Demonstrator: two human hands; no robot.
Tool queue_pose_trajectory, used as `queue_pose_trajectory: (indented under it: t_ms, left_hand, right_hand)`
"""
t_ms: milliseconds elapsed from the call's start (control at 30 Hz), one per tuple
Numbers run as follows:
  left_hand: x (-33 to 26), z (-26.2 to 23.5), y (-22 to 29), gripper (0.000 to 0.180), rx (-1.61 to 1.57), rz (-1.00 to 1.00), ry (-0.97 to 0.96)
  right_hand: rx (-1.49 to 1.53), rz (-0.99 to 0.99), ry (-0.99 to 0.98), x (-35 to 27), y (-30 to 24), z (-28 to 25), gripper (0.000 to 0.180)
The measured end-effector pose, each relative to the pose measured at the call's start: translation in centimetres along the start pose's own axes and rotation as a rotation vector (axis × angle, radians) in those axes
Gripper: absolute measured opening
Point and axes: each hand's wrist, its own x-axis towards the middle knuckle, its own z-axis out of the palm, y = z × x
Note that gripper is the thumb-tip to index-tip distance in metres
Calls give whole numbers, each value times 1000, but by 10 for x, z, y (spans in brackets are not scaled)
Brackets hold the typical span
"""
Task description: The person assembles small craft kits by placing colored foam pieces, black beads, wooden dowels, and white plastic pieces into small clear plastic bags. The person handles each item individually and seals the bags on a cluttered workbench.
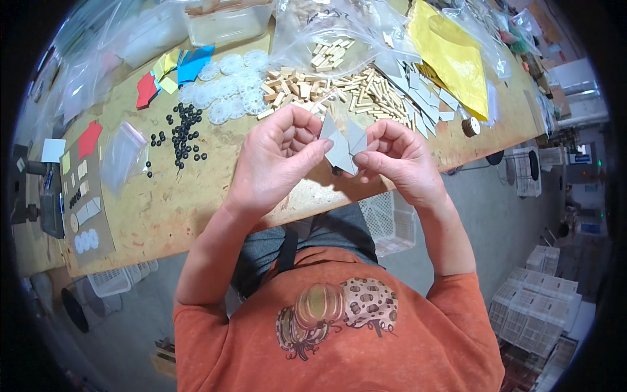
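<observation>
I see my left hand (277, 163) and my right hand (398, 163) up close together, just above the near edge of the table (170, 209). Both are curled in, and both are pinching the same thing between thumb and fingers: a small bunch of flat grey card pieces (343, 145). The grey pieces stand up between the two hands, with pointy corners showing at the top and bottom. The left hand grips their left side and the right hand grips their right side.

Just behind the hands lies a pile of little wooden sticks (326, 88), pale and short, spread out on the table. Right of that pile are more grey card shapes (424, 101) lying flat in a messy row. Beyond them is a big yellow bag (454, 55). A clear plastic bag (339, 39) with more sticks inside sits at the far side.

To the left of the sticks I see a patch of white round discs (228, 85) with holes in them. Near them is a scatter of small black beads (183, 130). Farther left are red paper shapes (147, 88), blue paper shapes (196, 62) and another small clear bag (121, 157).

Below the table, on the floor, there are white plastic baskets (392, 222).
</observation>
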Motion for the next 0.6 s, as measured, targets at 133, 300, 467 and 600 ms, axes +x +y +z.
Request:
queue_pose_trajectory:
  t_ms: [133, 300, 467, 600]
  left_hand:
    - [2, 0, -3, 20, 6, 6, 9]
    - [2, 0, -2, 20, 25, 4, 10]
    - [0, 1, 1, 19, -7, -14, -19]
    - [0, 1, 0, 17, -52, -11, -37]
  right_hand:
    - [-32, 25, 33, -5, 3, -12, 16]
    - [-4, 11, 19, -11, 2, -17, 12]
    - [28, 60, 26, -9, 0, -6, 11]
    - [-50, 103, 54, -5, 0, 2, 12]
